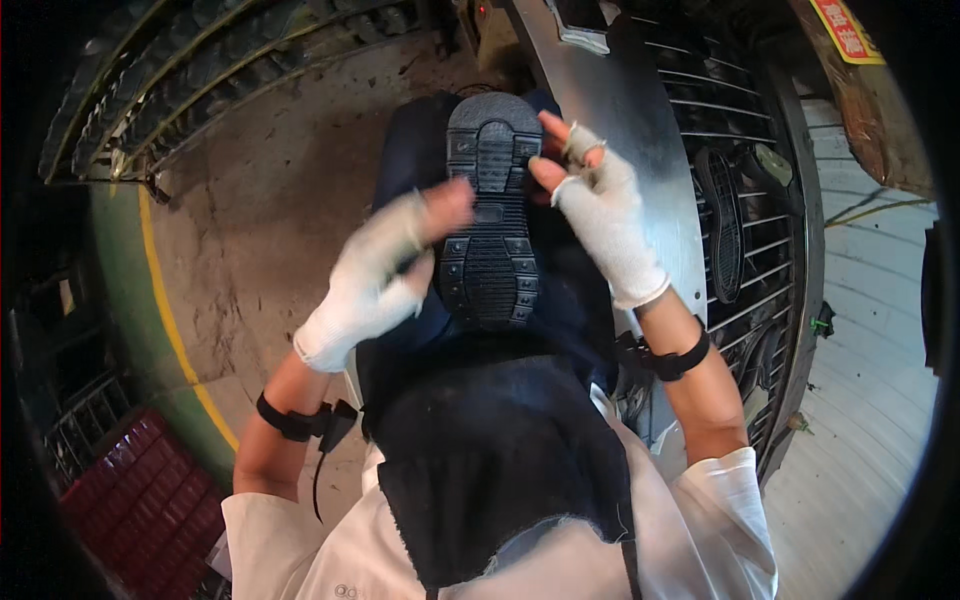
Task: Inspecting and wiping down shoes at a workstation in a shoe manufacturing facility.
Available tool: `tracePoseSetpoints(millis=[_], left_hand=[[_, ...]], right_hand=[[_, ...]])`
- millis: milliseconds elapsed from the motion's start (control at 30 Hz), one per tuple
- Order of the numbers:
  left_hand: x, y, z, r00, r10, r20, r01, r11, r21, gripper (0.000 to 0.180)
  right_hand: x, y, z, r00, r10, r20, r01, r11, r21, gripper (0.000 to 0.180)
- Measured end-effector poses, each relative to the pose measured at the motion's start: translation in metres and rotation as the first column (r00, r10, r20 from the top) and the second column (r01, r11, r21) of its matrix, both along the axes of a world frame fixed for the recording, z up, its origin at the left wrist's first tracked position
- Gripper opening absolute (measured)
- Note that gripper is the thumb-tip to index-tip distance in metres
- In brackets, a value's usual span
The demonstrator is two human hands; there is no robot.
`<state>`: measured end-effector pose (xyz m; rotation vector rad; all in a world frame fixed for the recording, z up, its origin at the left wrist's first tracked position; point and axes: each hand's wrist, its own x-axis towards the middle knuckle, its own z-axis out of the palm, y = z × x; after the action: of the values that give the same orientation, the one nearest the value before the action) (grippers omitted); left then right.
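A black shoe sole (490,210) lies tread side up across my lap, its rounded heel end pointing away from me and its studded front part toward me. My left hand (385,265), in a white fingerless glove, hovers at the sole's left edge. Motion blurs its fingertips, but the thumb stands apart from the fingers. At the upper right edge, near the heel, is my right hand (600,195) in a matching glove, its thumb and fingers spread. Whether its fingertips touch the sole, I cannot tell. Neither hand has a grip on anything.
On my right runs a metal bench (610,90), then a wire rack (700,105) holding another black sole (722,225). Racks of dark shoe parts (230,65) stand at the far left. Dark red crates (140,500) sit low on the left, near a yellow floor line (165,320).
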<state>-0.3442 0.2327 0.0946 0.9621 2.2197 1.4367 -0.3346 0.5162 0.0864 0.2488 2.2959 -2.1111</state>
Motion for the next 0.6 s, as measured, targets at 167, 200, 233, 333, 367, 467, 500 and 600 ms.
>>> tracePoseSetpoints(millis=[167, 200, 233, 333, 367, 467, 500, 600], left_hand=[[-0.069, 0.062, -0.011, 0.939, 0.307, 0.157, -0.323, 0.942, 0.091, 0.068], [-0.073, 0.067, -0.008, 0.919, 0.193, 0.344, -0.233, 0.969, 0.08, 0.068], [-0.066, 0.066, -0.01, 0.952, 0.191, 0.24, -0.227, 0.965, 0.134, 0.067], [-0.046, 0.047, 0.004, 0.963, 0.22, -0.155, -0.218, 0.976, 0.024, 0.063], [-0.039, 0.041, 0.017, 0.969, 0.186, -0.163, -0.197, 0.979, -0.055, 0.062], [-0.015, 0.018, 0.05, 0.968, -0.068, -0.241, 0.064, 0.998, -0.025, 0.06], [-0.009, 0.012, 0.053, 0.978, -0.124, -0.165, 0.127, 0.992, 0.009, 0.057], [-0.01, 0.015, 0.038, 0.997, -0.056, -0.051, 0.06, 0.995, 0.076, 0.053]], right_hand=[[-0.04, -0.001, 0.035, 0.987, 0.105, 0.121, -0.12, 0.985, 0.127, 0.05], [-0.038, 0.0, 0.027, 0.993, 0.1, 0.07, -0.111, 0.977, 0.181, 0.045], [-0.041, 0.005, 0.02, 0.996, 0.089, 0.017, -0.091, 0.967, 0.238, 0.041], [-0.015, -0.004, 0.03, 0.985, 0.144, -0.1, -0.092, 0.909, 0.407, 0.04], [-0.008, -0.003, 0.042, 0.978, 0.202, -0.054, -0.169, 0.916, 0.365, 0.042], [0.012, 0.022, 0.073, 0.819, 0.57, -0.065, -0.541, 0.804, 0.246, 0.039], [0.017, 0.025, 0.073, 0.778, 0.626, -0.051, -0.605, 0.768, 0.21, 0.041], [0.018, 0.021, 0.057, 0.79, 0.613, -0.025, -0.611, 0.789, 0.065, 0.044]])
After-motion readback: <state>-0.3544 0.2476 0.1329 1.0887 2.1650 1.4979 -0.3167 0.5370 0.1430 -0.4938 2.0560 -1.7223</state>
